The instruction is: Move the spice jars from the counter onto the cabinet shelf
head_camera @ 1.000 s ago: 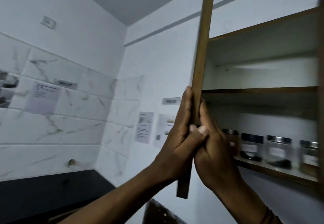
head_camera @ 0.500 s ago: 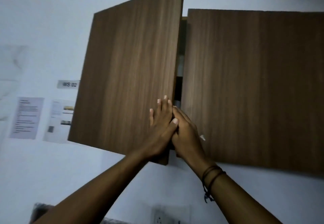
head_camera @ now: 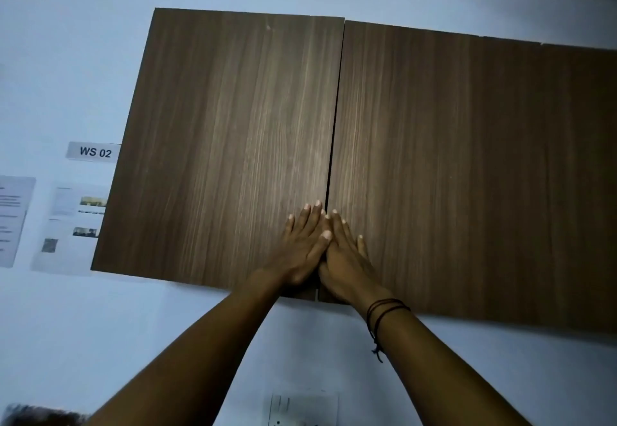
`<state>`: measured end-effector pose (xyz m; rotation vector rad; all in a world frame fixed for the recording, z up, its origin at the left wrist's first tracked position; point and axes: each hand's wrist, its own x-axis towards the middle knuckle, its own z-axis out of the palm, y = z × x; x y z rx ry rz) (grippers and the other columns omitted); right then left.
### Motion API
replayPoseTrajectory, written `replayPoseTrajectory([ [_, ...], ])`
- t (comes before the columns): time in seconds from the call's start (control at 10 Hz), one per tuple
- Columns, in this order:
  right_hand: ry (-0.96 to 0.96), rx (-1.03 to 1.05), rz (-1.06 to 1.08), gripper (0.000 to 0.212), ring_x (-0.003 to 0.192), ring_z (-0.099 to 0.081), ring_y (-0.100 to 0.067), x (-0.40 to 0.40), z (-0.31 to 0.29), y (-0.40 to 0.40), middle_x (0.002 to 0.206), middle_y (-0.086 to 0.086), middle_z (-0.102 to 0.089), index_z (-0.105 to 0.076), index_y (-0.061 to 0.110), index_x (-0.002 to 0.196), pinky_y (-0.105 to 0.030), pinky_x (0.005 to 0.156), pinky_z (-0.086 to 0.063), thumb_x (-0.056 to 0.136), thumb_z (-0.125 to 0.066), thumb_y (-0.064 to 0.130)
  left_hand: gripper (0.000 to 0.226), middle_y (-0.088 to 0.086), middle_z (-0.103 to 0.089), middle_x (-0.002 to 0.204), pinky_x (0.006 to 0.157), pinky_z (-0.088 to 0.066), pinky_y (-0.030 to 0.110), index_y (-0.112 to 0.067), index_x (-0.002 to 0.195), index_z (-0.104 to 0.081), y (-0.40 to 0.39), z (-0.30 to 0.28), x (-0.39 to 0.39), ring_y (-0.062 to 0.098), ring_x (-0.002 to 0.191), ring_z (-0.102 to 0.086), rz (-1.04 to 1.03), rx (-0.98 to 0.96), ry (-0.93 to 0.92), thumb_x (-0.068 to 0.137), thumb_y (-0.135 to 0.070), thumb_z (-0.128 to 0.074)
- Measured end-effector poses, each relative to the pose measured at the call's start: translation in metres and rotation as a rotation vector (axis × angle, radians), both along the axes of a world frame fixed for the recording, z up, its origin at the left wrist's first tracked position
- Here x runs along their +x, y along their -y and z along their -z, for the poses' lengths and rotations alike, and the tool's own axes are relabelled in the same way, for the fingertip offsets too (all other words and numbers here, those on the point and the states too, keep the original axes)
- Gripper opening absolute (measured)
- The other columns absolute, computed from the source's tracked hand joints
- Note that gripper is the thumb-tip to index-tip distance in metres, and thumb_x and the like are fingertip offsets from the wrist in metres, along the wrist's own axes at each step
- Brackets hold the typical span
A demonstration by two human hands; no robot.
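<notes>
The wall cabinet fills the middle of the head view with both brown wooden doors closed. My left hand (head_camera: 302,248) lies flat on the left door (head_camera: 227,145), near its lower right corner. My right hand (head_camera: 347,258) lies flat on the right door (head_camera: 467,175), near its lower left corner, its fingers partly under my left hand's. Both hands are spread and hold nothing. The spice jars and the shelf are hidden behind the doors.
A "WS 02" label (head_camera: 94,151) and printed sheets (head_camera: 70,225) hang on the white wall left of the cabinet. A wall socket (head_camera: 300,409) sits below the cabinet. A dark blurred edge (head_camera: 33,415) shows at the bottom left.
The left door swung from wide open to fully closed. The jars on the shelf went out of sight. Both hands went from gripping the door's edge to lying flat on the door fronts.
</notes>
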<state>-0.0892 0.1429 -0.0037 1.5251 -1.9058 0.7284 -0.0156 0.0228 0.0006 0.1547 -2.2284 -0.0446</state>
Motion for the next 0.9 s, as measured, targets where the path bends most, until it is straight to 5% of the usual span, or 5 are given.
replayPoseTrajectory([
  [0.4, -0.168, 0.062, 0.184, 0.087, 0.149, 0.023, -0.022, -0.019, 0.021, 0.01, 0.161, -0.005, 0.028, 0.022, 0.019, 0.152, -0.042, 0.121, 0.009, 0.1, -0.046, 0.037, 0.067, 0.002, 0.036, 0.156, 0.117, 0.022, 0.042, -0.02, 0.144, 0.027, 0.016, -0.004, -0.026, 0.019, 0.143, 0.036, -0.255, -0.157, 0.065, 0.097, -0.056, -0.003],
  [0.7, -0.064, -0.119, 0.11, 0.062, 0.154, 0.0, -0.019, -0.003, 0.002, -0.035, 0.167, -0.005, 0.002, -0.005, 0.013, 0.158, -0.04, 0.124, -0.009, 0.105, -0.032, 0.03, 0.076, 0.007, 0.013, 0.165, 0.122, 0.009, 0.045, -0.016, 0.155, 0.009, 0.008, -0.014, -0.018, 0.021, 0.152, 0.016, -0.273, -0.163, -0.073, 0.095, -0.06, -0.005],
  [0.9, -0.181, -0.604, -0.195, 0.059, 0.139, -0.037, -0.01, 0.049, -0.028, -0.121, 0.154, -0.005, -0.041, -0.026, 0.02, 0.154, -0.03, 0.112, -0.031, 0.1, -0.034, 0.044, 0.075, 0.01, 0.013, 0.165, 0.124, 0.006, 0.046, -0.014, 0.154, 0.01, 0.003, -0.042, -0.006, 0.023, 0.151, 0.016, -0.311, -0.294, -0.196, 0.097, -0.057, -0.012],
])
